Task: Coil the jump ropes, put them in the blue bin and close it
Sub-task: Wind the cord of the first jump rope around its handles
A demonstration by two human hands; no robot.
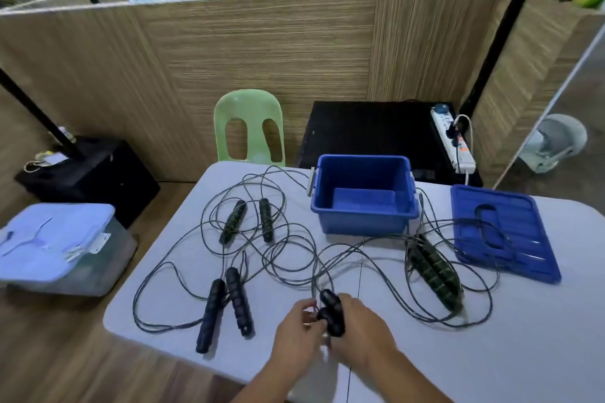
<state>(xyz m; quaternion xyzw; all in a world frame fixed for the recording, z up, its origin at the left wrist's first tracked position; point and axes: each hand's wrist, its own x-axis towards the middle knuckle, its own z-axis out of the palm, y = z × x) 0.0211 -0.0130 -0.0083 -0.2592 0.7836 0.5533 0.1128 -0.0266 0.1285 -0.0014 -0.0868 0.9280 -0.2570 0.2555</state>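
At the bottom centre of the frame, the right hand (pixel 360 327) grips a pair of black handles (pixel 332 314) while the left hand (pixel 296 334) pinches the cord beside them. Three more jump ropes (pixel 271 249) lie uncoiled across the white table (pixel 491 347), their cords crossing in the middle; pulling this one free would probably drag or knot the others. Beyond them, right of centre, the blue bin (pixel 363 219) stands open and empty, its lid (pixel 504 232) flat at the right with a cord lying over it, which could snag at closing. A green chair (pixel 248 114) and wood-grain partitions (pixel 262 52) fill the upper frame.
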